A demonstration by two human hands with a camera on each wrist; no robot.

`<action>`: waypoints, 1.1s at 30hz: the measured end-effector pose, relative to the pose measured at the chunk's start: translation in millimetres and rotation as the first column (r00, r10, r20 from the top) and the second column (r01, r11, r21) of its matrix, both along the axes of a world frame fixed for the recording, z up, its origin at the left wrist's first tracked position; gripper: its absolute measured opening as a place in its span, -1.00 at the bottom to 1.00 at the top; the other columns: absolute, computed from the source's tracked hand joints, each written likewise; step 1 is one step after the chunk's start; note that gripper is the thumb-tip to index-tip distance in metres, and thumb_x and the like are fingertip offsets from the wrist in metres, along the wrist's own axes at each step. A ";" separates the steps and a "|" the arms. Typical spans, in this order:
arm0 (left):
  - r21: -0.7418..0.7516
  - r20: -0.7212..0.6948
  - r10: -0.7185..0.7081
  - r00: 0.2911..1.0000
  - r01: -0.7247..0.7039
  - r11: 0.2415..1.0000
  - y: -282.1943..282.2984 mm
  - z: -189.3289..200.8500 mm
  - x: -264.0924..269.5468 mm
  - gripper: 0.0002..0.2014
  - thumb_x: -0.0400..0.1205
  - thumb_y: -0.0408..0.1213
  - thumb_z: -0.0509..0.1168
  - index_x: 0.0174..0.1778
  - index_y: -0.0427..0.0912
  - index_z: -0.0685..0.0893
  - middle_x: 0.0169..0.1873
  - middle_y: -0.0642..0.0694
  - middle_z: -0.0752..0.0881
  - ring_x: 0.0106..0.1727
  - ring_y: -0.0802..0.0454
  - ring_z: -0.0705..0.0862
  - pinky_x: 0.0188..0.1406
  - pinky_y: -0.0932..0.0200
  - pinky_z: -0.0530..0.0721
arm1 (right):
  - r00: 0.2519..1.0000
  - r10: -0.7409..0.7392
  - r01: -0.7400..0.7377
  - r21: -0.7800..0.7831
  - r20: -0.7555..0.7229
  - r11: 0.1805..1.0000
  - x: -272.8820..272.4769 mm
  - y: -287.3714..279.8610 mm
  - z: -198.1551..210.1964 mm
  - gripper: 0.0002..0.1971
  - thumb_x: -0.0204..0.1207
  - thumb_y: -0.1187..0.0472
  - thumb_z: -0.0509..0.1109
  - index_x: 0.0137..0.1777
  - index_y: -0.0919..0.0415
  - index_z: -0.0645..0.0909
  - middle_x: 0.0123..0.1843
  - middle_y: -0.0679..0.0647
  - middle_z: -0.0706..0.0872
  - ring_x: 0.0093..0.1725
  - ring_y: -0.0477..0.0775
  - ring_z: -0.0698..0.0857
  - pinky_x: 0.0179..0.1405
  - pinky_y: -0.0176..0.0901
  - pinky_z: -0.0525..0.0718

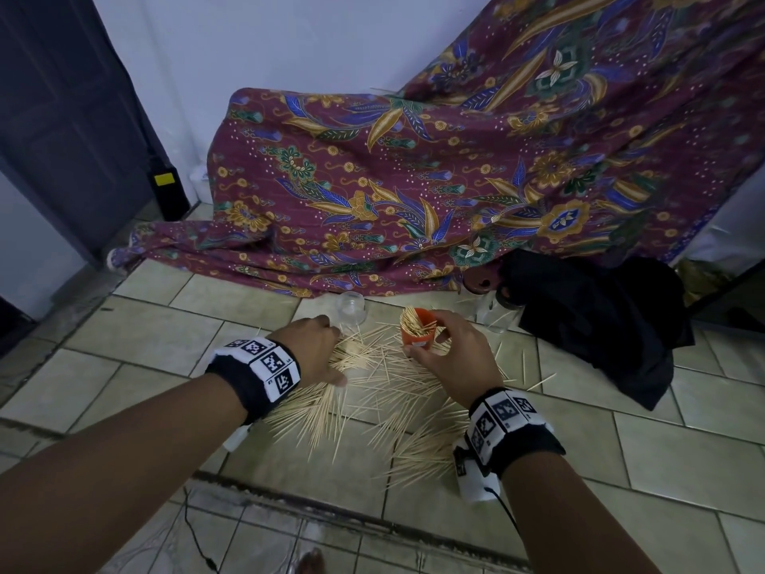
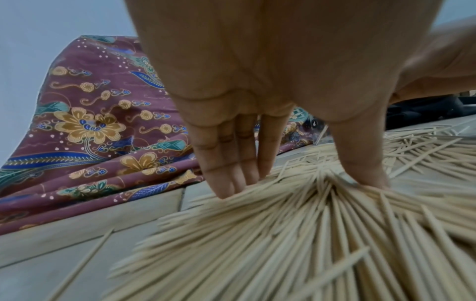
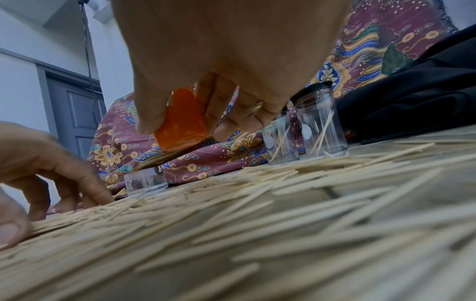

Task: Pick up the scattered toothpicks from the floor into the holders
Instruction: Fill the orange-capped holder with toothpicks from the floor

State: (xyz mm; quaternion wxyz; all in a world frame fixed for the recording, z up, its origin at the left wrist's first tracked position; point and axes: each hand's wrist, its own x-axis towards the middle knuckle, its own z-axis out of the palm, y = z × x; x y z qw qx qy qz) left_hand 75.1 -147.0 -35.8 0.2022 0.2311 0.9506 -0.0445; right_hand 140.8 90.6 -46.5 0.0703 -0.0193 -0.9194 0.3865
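Scattered toothpicks [image 1: 385, 391] cover the floor tiles between my hands; they also fill the left wrist view as toothpicks [image 2: 296, 234] and the right wrist view as toothpicks [image 3: 257, 224]. My right hand [image 1: 449, 354] grips an orange holder [image 1: 418, 329] stuffed with toothpicks, lifted a little off the floor and tilted; the orange holder [image 3: 181, 122] sits between thumb and fingers. My left hand [image 1: 318, 350] lies on the pile with straight fingers [image 2: 226, 163] and thumb pressing toothpicks together. The left hand [image 3: 38, 173] shows at that view's left edge.
A clear empty holder [image 1: 352, 307] stands behind the left hand. Two clear holders [image 3: 319, 122] with a few toothpicks stand at the right, one black-capped. A patterned cloth [image 1: 414, 180] drapes behind, a black cloth [image 1: 600, 325] lies at the right.
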 end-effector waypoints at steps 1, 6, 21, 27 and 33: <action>0.001 0.001 -0.005 1.000 0.005 1.000 1.8 0.9 0.1 -0.32 0.48 0.26 0.38 0.40 -0.11 0.54 0.25 -0.12 0.58 0.26 -0.12 0.60 0.20 0.03 0.59 | 1.000 0.001 -0.001 0.002 0.004 1.000 -0.1 0.0 0.2 -0.47 0.35 -0.04 0.64 0.31 -0.04 0.61 0.07 -0.22 0.64 -0.04 -0.14 0.60 -0.09 -0.27 0.47; -0.053 -0.039 -0.063 0.997 0.061 0.997 10.2 3.2 2.6 -0.76 0.61 -0.15 0.31 0.13 -0.15 0.71 0.06 -0.17 0.72 0.06 -0.17 0.71 0.02 0.07 0.65 | 1.000 0.002 -0.002 0.006 0.004 1.000 -0.3 -0.4 0.6 -0.46 0.34 -0.04 0.64 0.32 -0.02 0.61 0.08 -0.19 0.65 -0.03 -0.12 0.62 -0.07 -0.24 0.50; 0.069 -0.102 -0.133 0.986 0.140 0.988 15.2 11.1 -5.2 -0.77 0.68 -0.20 0.20 0.16 0.02 0.72 0.12 -0.09 0.73 0.14 -0.08 0.67 0.00 0.22 0.45 | 1.000 -0.008 0.008 -0.011 0.004 1.000 -0.6 0.1 -1.3 -0.47 0.34 -0.03 0.64 0.31 -0.03 0.61 0.06 -0.22 0.63 -0.02 -0.14 0.61 -0.08 -0.27 0.48; 0.287 -0.023 -0.017 1.000 0.023 0.958 13.9 28.6 -13.8 -0.77 0.67 -0.09 0.29 0.19 0.02 0.73 0.14 -0.09 0.73 0.11 -0.09 0.66 0.07 0.16 0.58 | 1.000 -0.009 0.009 -0.014 -0.008 1.000 -2.4 1.0 -4.4 -0.47 0.34 -0.03 0.64 0.30 -0.02 0.62 0.08 -0.19 0.66 -0.03 -0.13 0.61 -0.07 -0.27 0.50; 0.427 0.021 0.025 0.999 -0.031 0.904 12.5 45.4 -20.3 -0.85 0.64 -0.09 0.37 0.03 0.01 0.81 -0.22 0.05 0.72 -0.23 0.11 0.61 -0.19 0.28 0.44 | 1.000 -0.008 0.008 -0.021 0.001 1.000 -2.9 1.5 -4.0 -0.47 0.34 -0.03 0.64 0.31 -0.03 0.61 0.10 -0.18 0.67 -0.02 -0.13 0.61 -0.06 -0.27 0.51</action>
